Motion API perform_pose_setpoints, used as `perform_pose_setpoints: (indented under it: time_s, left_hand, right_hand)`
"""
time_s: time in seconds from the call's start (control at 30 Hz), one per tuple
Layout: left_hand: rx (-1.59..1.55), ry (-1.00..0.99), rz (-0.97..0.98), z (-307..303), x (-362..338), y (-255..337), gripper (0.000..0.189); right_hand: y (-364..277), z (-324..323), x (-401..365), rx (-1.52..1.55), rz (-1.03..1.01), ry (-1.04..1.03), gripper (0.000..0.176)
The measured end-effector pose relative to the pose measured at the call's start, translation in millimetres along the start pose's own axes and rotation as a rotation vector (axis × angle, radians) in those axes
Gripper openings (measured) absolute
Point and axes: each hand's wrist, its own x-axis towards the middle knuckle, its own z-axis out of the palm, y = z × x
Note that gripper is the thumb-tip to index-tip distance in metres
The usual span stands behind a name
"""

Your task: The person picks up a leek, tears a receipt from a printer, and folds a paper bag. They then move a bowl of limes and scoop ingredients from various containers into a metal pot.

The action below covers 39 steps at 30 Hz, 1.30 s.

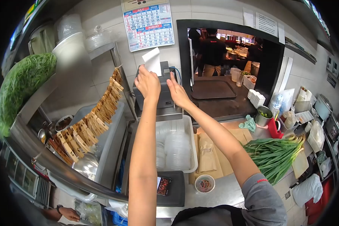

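My left hand (148, 83) is at the left side of a dark receipt printer (162, 94), its fingers closed on a white paper slip (152, 62) that rises from the printer's top. My right hand (177, 90) rests against the right side of the printer, fingers up and apart from the paper. The printer stands on a metal shelf below a wall calendar (148, 28). Nearer to me, a white bin (195, 150) holds stacked clear plastic lids (177, 147).
Wooden clothespins (88, 130) hang along the left rack. A brown tray (214, 89) lies in the pass-through window, with people beyond. Green onions (273, 154) and a small cup (205, 184) are at right and front. Another person's hand (69, 214) shows at lower left.
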Motion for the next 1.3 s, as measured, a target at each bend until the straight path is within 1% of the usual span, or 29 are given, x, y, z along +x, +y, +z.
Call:
perform_pose_setpoints:
  time_s: [0.17,0.2,0.3,0.57,0.6,0.7,0.73,0.77,0.8,0.87,0.9,0.93,1.03,1.07,1.3]
  left_hand:
    - [0.031,-0.040,-0.028,-0.8,0.7,1.7,0.038]
    - [0.031,-0.051,-0.031,-0.7,0.0,2.1,0.038]
    - [0.041,-0.060,-0.044,-2.4,2.1,3.0,0.041]
    - [0.087,-0.070,-0.121,-3.2,2.4,9.0,0.042]
    - [0.089,-0.078,-0.130,-3.7,2.7,10.1,0.042]
    - [0.029,-0.075,-0.107,-3.9,5.0,5.8,0.042]
    - [-0.011,-0.074,-0.093,-1.1,9.5,-1.6,0.041]
    - [-0.051,-0.072,-0.078,-0.7,13.6,-5.6,0.040]
    - [-0.103,-0.017,-0.088,0.2,17.2,-9.1,0.032]
    - [-0.190,-0.067,-0.200,-5.8,29.3,-12.9,0.029]
    - [-0.236,-0.089,-0.257,-7.8,35.8,-14.1,0.029]
    - [-0.274,-0.050,-0.239,-5.6,40.3,-16.5,0.029]
    - [-0.385,-0.017,-0.232,6.0,55.1,-29.8,0.029]
    - [-0.391,-0.056,-0.249,8.0,58.7,-32.5,0.028]
    - [-0.386,-0.038,-0.192,13.7,50.8,-21.6,0.029]
  right_hand:
    - [0.6,0.8,-0.4,-0.023,-0.031,0.026,0.065]
    - [0.2,0.2,-0.9,-0.015,-0.001,0.009,0.066]
    - [11.4,7.3,3.6,0.004,-0.038,0.038,0.066]
    - [6.3,9.8,0.4,-0.045,-0.042,0.113,0.068]
    - [6.8,8.4,0.5,-0.007,-0.019,0.075,0.070]
    - [4.9,5.8,-0.9,-0.020,-0.029,0.077,0.077]
    - [3.1,2.3,-1.8,-0.022,-0.037,0.042,0.094]
    - [-0.3,-1.7,-4.3,-0.028,-0.033,0.032,0.098]
    - [-4.3,-5.5,-5.7,-0.032,-0.029,0.027,0.102]
    - [-2.3,-3.3,-3.2,-0.013,0.002,0.016,0.114]
    - [-1.2,-2.6,-1.4,-0.027,0.005,-0.001,0.113]
    - [0.2,-1.7,-0.5,-0.042,0.008,-0.020,0.112]
    - [1.7,-0.8,-0.1,-0.070,0.006,-0.040,0.110]
    - [2.2,-0.2,-0.4,-0.077,0.006,-0.038,0.109]
    - [3.3,2.0,-0.6,-0.087,-0.004,-0.014,0.108]
